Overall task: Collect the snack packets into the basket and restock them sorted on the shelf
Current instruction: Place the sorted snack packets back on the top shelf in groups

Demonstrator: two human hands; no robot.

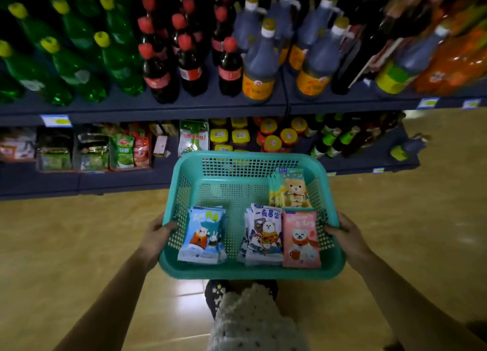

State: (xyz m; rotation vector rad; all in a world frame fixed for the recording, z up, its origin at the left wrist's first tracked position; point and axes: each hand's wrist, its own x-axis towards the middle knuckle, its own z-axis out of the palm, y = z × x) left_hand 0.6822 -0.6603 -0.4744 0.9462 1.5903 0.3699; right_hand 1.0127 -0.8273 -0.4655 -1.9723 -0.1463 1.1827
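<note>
I carry a teal plastic basket (238, 271) in front of me above the floor. My left hand (158, 232) grips its left rim and my right hand (346, 234) grips its right rim. Inside lie sorted stacks of snack packets: a blue stack (203, 236) at the left, a white-and-navy stack (264, 236) in the middle, a pink packet (301, 238) to its right, and a yellow bear stack (291, 188) at the far right corner.
Dark shelving (147, 108) stands ahead. Its upper shelf holds green, cola and sauce bottles. The lower shelf (87, 178) holds bagged goods, jars and small bottles. Tan floor (66, 232) spreads on both sides.
</note>
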